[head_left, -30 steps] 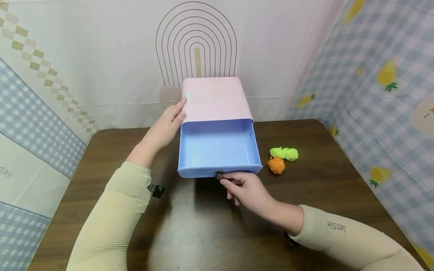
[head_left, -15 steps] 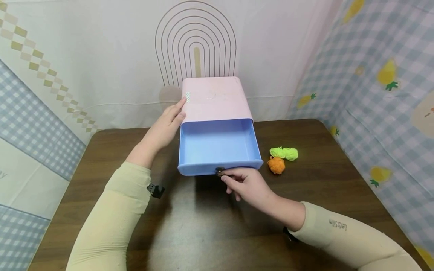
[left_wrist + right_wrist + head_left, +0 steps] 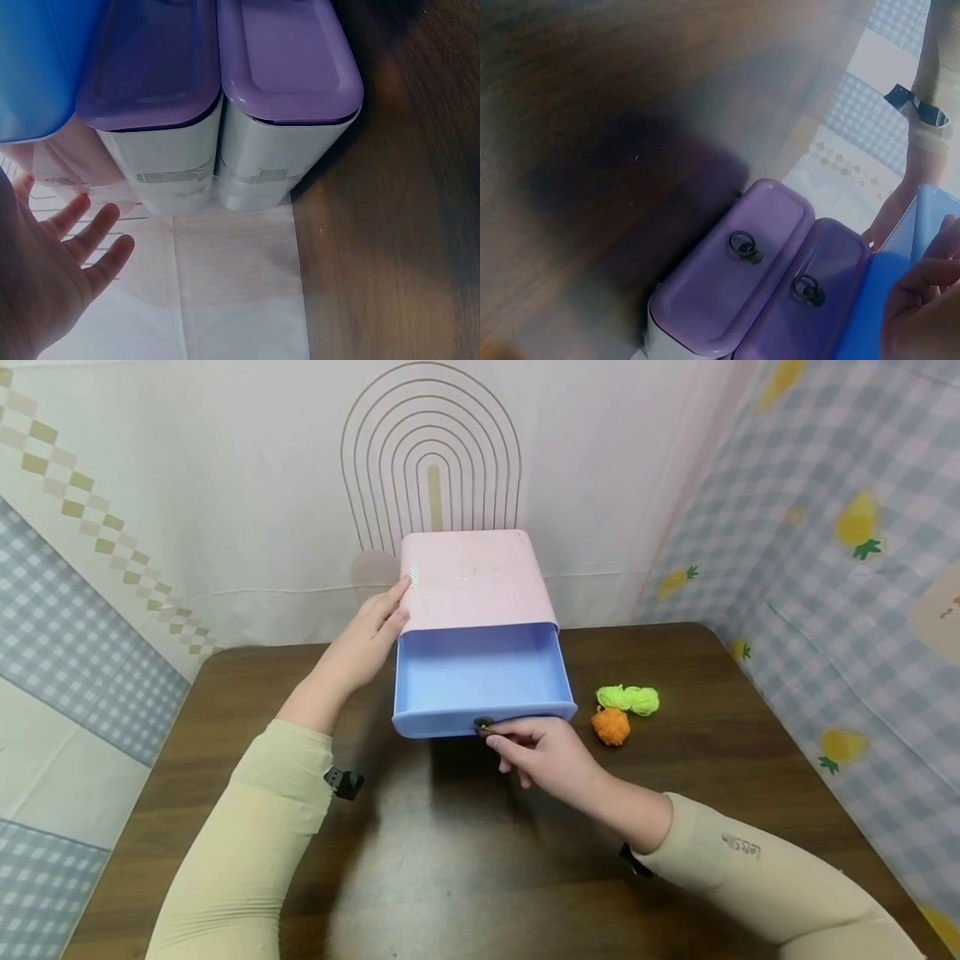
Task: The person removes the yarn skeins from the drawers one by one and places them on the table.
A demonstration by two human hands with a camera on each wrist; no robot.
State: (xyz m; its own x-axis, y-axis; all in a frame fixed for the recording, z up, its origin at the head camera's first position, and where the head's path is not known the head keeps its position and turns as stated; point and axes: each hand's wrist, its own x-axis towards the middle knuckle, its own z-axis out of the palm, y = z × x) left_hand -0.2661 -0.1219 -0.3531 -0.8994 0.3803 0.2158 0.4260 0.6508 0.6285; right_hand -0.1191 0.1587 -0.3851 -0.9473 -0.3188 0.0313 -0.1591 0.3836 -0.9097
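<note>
A pink drawer unit point(image 3: 476, 578) stands at the back of the table, its top blue drawer point(image 3: 429, 723) pulled partway out with nothing lying inside. My left hand point(image 3: 362, 642) rests against the unit's left side, fingers stretched out. At the drawer's front, my right hand point(image 3: 553, 758) pinches the dark ring pull point(image 3: 483, 725) between thumb and forefinger. Below the blue drawer are two purple drawers point(image 3: 735, 270), both pushed in, each with its own ring pull point(image 3: 742, 244); the head view hides them.
To the right of the unit, a neon yellow-green bundle of yarn point(image 3: 628, 699) lies on the brown wooden table point(image 3: 450, 877), touching an orange ball of yarn point(image 3: 611, 727). Patterned cloth point(image 3: 285, 485) hangs close behind the unit, and more cloth point(image 3: 825, 635) borders the right side.
The blue drawer has slid a little inward, away from me, the right hand moving with it on the ring pull. My left hand stays against the unit's side.
</note>
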